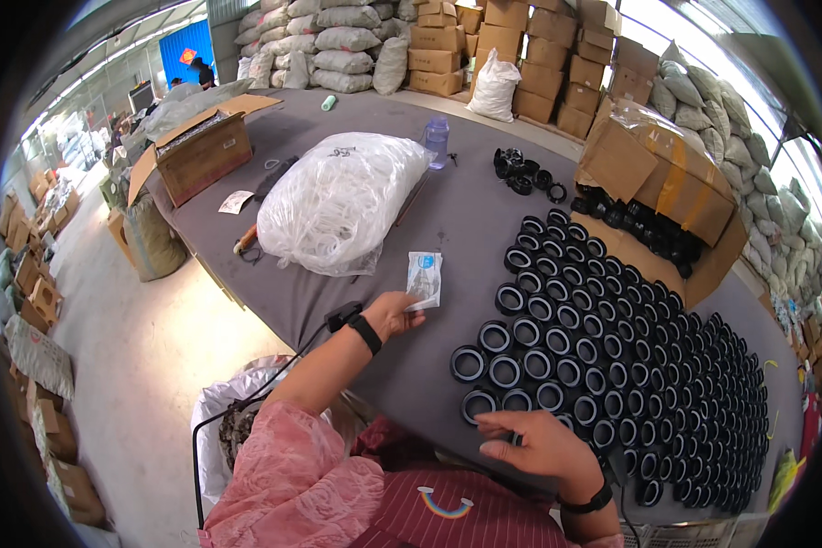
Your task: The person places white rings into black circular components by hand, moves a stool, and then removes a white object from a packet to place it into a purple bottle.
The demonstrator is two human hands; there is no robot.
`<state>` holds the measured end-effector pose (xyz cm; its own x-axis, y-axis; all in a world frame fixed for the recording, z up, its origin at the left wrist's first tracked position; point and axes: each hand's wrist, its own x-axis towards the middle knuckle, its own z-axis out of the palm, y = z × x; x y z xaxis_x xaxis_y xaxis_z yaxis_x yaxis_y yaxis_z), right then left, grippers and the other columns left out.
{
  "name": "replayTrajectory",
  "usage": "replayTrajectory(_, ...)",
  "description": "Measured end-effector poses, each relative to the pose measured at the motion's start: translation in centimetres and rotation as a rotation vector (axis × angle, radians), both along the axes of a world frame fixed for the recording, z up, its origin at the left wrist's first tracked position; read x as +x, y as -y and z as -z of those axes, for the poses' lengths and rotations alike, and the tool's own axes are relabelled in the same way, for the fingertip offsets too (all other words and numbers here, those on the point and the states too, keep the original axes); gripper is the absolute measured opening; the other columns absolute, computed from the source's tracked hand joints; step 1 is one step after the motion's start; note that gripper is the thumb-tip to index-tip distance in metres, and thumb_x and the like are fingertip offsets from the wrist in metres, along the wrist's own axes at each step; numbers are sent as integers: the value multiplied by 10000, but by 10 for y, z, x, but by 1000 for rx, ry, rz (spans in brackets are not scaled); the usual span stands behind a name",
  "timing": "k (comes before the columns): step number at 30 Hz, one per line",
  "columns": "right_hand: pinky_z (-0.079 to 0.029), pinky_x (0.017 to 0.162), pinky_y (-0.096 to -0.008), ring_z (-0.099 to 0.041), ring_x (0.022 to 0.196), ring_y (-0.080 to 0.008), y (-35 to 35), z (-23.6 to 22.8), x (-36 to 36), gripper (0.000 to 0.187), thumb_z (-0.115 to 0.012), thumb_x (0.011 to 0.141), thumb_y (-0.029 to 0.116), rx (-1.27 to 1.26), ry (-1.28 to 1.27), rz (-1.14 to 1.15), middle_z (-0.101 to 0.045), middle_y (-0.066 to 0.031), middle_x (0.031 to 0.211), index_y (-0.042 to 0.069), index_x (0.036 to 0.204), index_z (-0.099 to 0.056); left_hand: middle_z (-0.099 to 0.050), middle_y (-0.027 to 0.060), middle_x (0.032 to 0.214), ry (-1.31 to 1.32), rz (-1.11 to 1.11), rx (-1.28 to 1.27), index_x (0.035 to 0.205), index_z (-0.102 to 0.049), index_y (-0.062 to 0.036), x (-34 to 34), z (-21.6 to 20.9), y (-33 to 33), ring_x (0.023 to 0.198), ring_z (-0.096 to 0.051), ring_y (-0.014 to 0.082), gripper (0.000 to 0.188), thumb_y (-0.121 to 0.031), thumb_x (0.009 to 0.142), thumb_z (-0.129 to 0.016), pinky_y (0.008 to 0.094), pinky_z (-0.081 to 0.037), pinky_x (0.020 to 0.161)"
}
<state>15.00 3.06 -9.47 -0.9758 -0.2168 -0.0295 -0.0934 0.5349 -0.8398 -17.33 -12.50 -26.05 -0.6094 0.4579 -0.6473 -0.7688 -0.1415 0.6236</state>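
Note:
My left hand (396, 315) pinches the lower edge of a small flat white-and-blue plastic packet (425, 277) at the middle of the grey-covered table (338, 315). A dark band circles that wrist. My right hand (546, 446) hovers at the near edge of a large spread of black rings (557, 342), its fingers stretched out and nothing seen in them. The rings stand in close rows, each with a pale inner rim. Beyond my left hand lies a big clear plastic bag (342, 196) full of whitish, thin looped pieces.
An open carton (658, 178) tips black parts onto the table at the right. A few loose black rings (521, 171) lie near a purple-tinted bottle (437, 142). Another open carton (201, 155) stands far left. Stacked boxes (498, 55) and sacks (342, 41) line the back.

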Motion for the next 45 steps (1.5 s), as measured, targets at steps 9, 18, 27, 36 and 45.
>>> replayTrajectory(9, -490, 663, -229, -613, 746, -105, -25, 2, -83, 249, -619, 848, 105, -278, -126, 335, -657, -51, 870, -25, 1060, -632, -669, 63, 944, -507, 100, 122, 1055, -614, -15, 142, -73, 52, 806, -661, 164, 181, -45, 884, -558, 278, -552, 638)
replayTrajectory(18, -477, 673, -237, -582, 804, -112, 12, -10, -117, 389, -705, 779, 151, -481, -360, 224, -632, -109, 1019, -31, 1105, -597, -670, 51, 969, -642, 89, 177, 1092, -624, -19, 186, -75, 66, 844, -641, 128, 228, -16, 868, -578, 258, -537, 697)
replayTrajectory(27, -418, 537, -200, -510, 559, -60, 29, -22, -124, 116, -632, 823, 93, -408, -217, 234, -588, 2, 623, -20, 807, -653, -624, 66, 1092, -701, 144, 189, 1209, -539, -2, 200, -64, 76, 992, -568, 121, 353, -29, 861, -588, 270, -447, 872)
replayTrajectory(36, -402, 516, -183, -488, 549, -43, 47, 9, -129, 98, -615, 846, 84, -486, -78, 136, -570, 13, 651, -3, 809, -642, -552, 104, 1164, -1180, -159, 59, 1210, -506, -8, 165, -110, 87, 1091, -512, 183, 392, -103, 841, -599, 324, -397, 937)
replayTrajectory(45, -460, 562, -328, -591, 600, -253, 56, 10, -127, 77, -622, 769, 64, 56, -597, 85, -628, -126, 732, 24, 831, -646, -591, 69, 797, -1827, 3, -480, 850, -632, -72, 149, -137, 87, 804, -567, 253, 106, -108, 758, -668, 367, -433, 761)
